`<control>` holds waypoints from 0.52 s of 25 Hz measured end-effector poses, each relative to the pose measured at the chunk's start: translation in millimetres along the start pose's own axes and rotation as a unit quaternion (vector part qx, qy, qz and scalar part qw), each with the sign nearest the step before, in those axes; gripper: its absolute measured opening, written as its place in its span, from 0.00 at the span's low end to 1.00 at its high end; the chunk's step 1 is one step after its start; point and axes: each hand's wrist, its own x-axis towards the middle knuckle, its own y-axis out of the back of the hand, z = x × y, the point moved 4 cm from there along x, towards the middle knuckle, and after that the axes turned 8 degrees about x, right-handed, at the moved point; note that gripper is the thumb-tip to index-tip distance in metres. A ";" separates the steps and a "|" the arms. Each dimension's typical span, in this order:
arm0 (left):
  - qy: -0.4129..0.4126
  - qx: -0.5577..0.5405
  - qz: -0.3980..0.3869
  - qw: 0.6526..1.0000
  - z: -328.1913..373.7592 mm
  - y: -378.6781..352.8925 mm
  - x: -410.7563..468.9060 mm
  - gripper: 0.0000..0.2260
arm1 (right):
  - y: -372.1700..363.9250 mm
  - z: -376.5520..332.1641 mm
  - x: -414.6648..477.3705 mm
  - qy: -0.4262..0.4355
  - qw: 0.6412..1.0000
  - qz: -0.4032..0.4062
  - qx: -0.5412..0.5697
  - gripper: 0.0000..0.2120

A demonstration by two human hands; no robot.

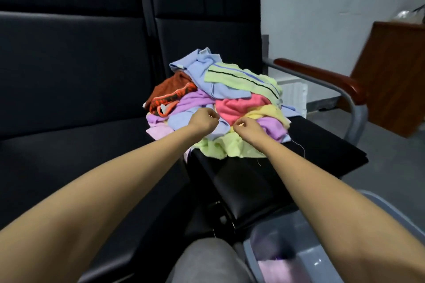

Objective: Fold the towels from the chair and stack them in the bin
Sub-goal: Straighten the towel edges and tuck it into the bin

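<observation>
A heap of crumpled towels [220, 96] in blue, green, pink, purple, yellow and orange lies on the seat of a black chair [264, 167]. My left hand [204, 119] has its fingers curled on a light blue towel [181, 122] at the front of the heap. My right hand [247, 127] pinches cloth just to the right, where that blue towel meets a pale green towel [230, 147]. A grey bin [305, 248] stands on the floor at the bottom right, partly hidden by my right forearm, with a pink folded towel [278, 269] inside.
A second black chair [69, 99] adjoins on the left. The towel chair has a red-brown wooden armrest [322, 76] on a grey metal frame. A brown wooden cabinet [395, 80] stands at the right by the white wall. My grey-clad knee [207, 262] is at the bottom centre.
</observation>
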 end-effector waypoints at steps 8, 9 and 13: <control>0.083 0.339 -0.113 0.930 -43.3 -20.6 78.9 0.28 | -12.6 -6.4 75.4 0.018 0.999 0.030 -0.034 0.12; 0.082 0.347 -0.112 0.927 -52.0 -26.6 80.9 0.28 | -22.5 -4.7 79.9 0.028 0.999 0.015 -0.037 0.13; -0.006 0.219 0.048 0.974 -53.3 -22.7 85.0 0.08 | -55.3 4.1 80.5 0.056 0.995 -0.039 -0.073 0.15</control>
